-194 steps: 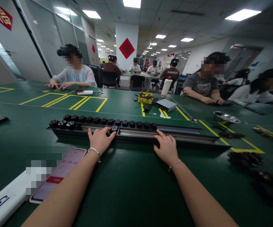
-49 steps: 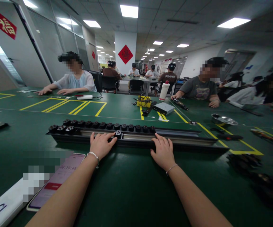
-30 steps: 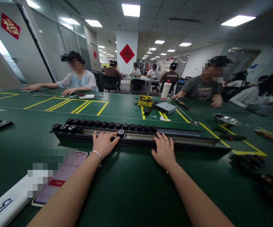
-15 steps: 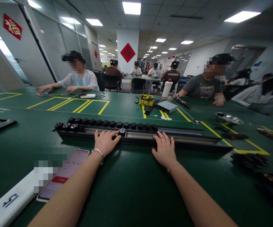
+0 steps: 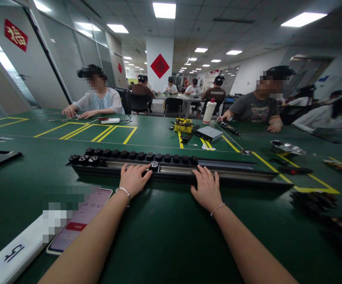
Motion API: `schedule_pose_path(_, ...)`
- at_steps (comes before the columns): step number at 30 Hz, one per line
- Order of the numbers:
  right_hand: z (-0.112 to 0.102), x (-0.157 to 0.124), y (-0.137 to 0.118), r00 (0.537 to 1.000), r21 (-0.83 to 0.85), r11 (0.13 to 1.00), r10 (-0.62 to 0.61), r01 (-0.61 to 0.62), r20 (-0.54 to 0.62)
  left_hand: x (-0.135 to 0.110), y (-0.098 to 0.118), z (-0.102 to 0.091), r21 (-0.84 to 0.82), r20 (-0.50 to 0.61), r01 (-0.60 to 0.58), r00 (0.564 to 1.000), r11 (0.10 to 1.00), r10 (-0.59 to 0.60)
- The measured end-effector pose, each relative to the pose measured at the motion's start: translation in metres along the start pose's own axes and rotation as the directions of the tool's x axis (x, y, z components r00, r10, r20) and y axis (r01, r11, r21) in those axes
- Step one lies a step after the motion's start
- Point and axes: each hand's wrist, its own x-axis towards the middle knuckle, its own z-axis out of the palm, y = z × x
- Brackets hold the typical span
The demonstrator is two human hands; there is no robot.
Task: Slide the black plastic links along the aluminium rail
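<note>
One black module (image 5: 154, 166) sits in the rail (image 5: 171, 169), frame centre; left hand (image 5: 134, 180) touches it, fingers' grip unclear; right hand (image 5: 207, 188), fingers spread, empty, rests on the rail.

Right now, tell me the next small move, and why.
Probably nudge the lone black module slightly right along the rail: the left hand is at its left side, and metal channel shows between it and the right hand.

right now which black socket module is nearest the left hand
The lone black socket module partway along the front rail, beside the left hand; the others form the back row and left-end cluster.
</note>
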Motion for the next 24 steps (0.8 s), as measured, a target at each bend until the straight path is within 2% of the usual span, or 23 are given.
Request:
schedule_pose_path(14,-0.001,0.001,0.000,1.000,0.024,1.000,0.010,-0.011,0.020,0.000,0.000,-0.001,-0.005,0.009,-0.007,1.000,1.000,0.007)
schedule_pose_path(21,-0.001,0.000,-0.001,1.000,0.022,1.000,0.014,-0.014,0.007,-0.001,0.004,0.009,-0.021,-0.040,-0.126,0.991,0.992,0.125)
schedule_pose_path(24,-0.001,0.001,-0.001,1.000,0.023,1.000,0.012,-0.013,0.010,-0.001,0.004,0.011,-0.011,-0.050,-0.139,0.989,0.990,0.138)
